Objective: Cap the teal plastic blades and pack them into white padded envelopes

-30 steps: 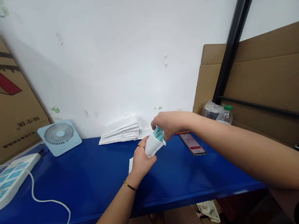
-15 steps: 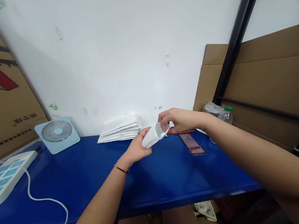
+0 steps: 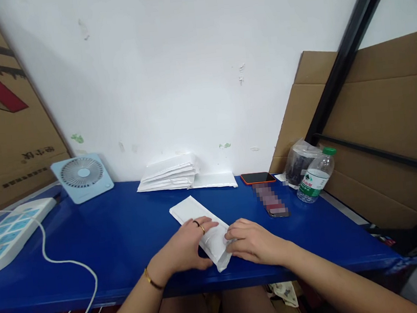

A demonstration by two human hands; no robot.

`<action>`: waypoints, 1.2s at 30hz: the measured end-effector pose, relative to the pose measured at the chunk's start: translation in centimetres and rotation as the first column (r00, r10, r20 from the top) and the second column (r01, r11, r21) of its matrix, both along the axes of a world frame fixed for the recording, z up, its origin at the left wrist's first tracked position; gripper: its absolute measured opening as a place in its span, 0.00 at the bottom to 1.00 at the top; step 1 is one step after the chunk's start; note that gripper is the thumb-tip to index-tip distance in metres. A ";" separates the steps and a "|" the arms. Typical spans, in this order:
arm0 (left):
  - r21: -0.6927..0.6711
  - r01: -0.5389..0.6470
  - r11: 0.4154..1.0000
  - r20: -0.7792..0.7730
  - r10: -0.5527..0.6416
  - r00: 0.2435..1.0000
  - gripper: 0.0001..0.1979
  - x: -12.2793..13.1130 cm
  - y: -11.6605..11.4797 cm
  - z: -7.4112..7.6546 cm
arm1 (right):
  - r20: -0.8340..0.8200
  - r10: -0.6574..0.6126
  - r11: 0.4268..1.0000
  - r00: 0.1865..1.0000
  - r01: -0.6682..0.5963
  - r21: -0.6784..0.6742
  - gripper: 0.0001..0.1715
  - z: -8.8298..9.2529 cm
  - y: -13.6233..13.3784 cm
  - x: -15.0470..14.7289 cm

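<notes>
A white padded envelope (image 3: pixel 190 209) lies slantwise on the blue table near its front edge, with a bulge at the near end. My left hand (image 3: pixel 184 246) grips it from the left, fingers across the top and thumb at the near side. Curled fingers of my right hand (image 3: pixel 254 243) press on the right edge at the bulging end and hide part of it. What makes the bulge cannot be seen. Behind, against the wall, rests a stack of similar white envelopes (image 3: pixel 166 174).
On the blue table (image 3: pixel 121 243) stand a light-blue fan (image 3: pixel 83 173) and a white power strip (image 3: pixel 20 229) with its cable at left. An orange-edged phone (image 3: pixel 258 178), another phone (image 3: pixel 272 202), a bagged cup (image 3: pixel 299 162) and a water bottle (image 3: pixel 314 178) are at right.
The envelope has come down from mid-air onto the table, closer to me. My right hand has left its opening and now presses its near end; my left hand has moved down with it.
</notes>
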State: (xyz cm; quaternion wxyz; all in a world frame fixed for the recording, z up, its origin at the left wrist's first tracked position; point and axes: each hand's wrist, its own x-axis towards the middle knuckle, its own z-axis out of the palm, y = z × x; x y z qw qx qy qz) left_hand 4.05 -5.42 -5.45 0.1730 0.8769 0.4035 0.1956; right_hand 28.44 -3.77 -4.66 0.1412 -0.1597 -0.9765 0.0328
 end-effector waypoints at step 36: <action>-0.526 0.126 0.841 0.747 0.528 -0.405 0.06 -2.7 6.1 2.8 | -0.602 -0.569 0.723 0.560 -0.009 -0.691 0.20 8.1 10.5 -8.0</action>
